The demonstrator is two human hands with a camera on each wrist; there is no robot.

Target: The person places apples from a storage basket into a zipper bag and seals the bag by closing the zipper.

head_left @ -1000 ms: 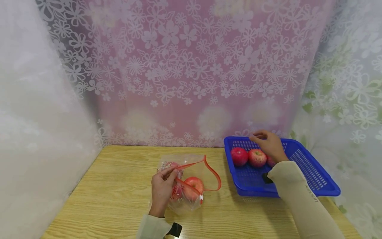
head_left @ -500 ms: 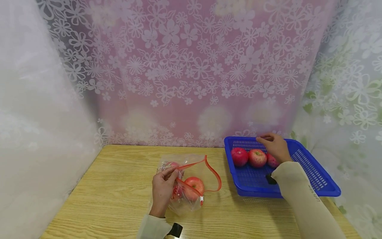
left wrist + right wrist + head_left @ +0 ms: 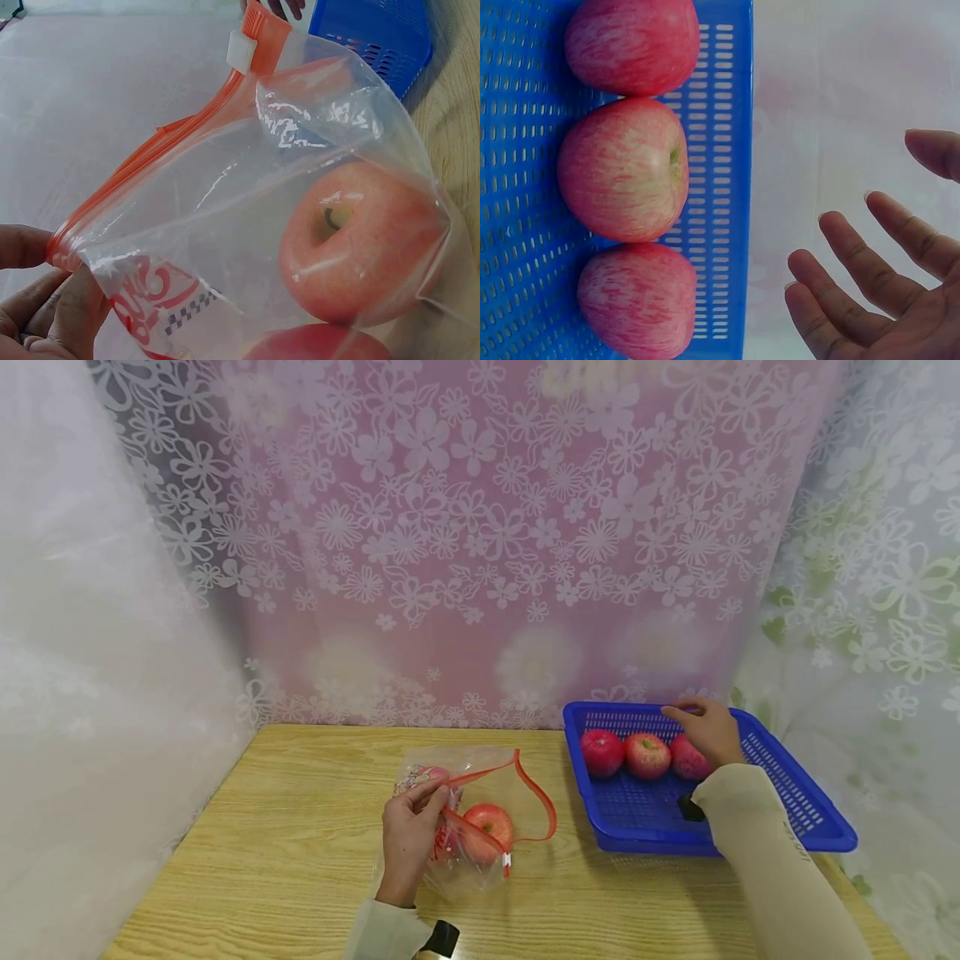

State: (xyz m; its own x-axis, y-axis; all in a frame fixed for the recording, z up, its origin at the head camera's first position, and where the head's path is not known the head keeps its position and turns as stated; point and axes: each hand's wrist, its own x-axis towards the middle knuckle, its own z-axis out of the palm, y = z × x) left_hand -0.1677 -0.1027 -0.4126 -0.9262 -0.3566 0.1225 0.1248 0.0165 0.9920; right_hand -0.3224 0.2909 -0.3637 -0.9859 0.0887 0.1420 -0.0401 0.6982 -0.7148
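Note:
My left hand (image 3: 407, 839) pinches the orange zip edge of a clear plastic zipper bag (image 3: 217, 195) between thumb and fingers. The bag's mouth gapes toward the right in the head view. Inside it lies an apple (image 3: 487, 833), and a second apple (image 3: 319, 345) shows partly below it in the left wrist view. My right hand (image 3: 708, 731) hovers over the back of a blue plastic basket (image 3: 637, 839), fingers spread and holding nothing. Three apples stand in a row in the basket: a left apple (image 3: 602, 752), a middle apple (image 3: 647, 756) and a right apple (image 3: 688, 758), partly covered by the hand.
Both bag and basket rest on a wooden table (image 3: 247, 843). A white zip slider (image 3: 241, 51) sits on the bag's orange track. Behind the table hangs a pink flowered curtain (image 3: 480, 568), with pale sheeting (image 3: 97, 693) at the left side.
My right hand has moved to the right over the basket, uncovering more of the right apple. The left hand and the bag have stayed almost still.

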